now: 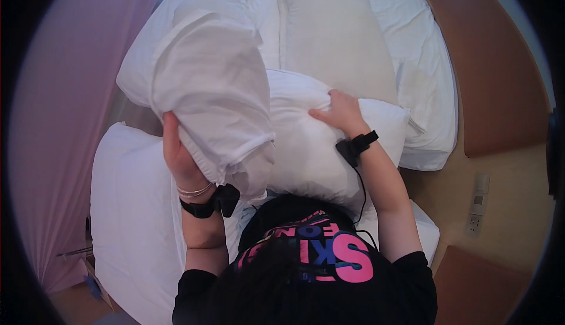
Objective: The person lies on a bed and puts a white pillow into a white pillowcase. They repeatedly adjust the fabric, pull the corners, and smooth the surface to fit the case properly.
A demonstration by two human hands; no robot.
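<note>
A loose white pillowcase (212, 83) hangs bunched in my left hand (181, 157). That hand is closed on its near-left edge, thumb up along the outside and the other fingers hidden. Just right of it, a plump white pillow (315, 154) lies close to my body. My right hand (342, 113) grips the pillow's far edge, with the thumb on top and the fingers bent at the edge. The pillowcase covers the left part of this pillow, and I cannot tell whether the two are joined there.
Beyond lies another off-white pillow (335, 36) on the white bed (421, 36). More white bedding (126, 189) sits at my left. A pink curtain (70, 107) hangs along the left side. Brown padded panels (500, 72) and wall sockets (474, 225) are at the right.
</note>
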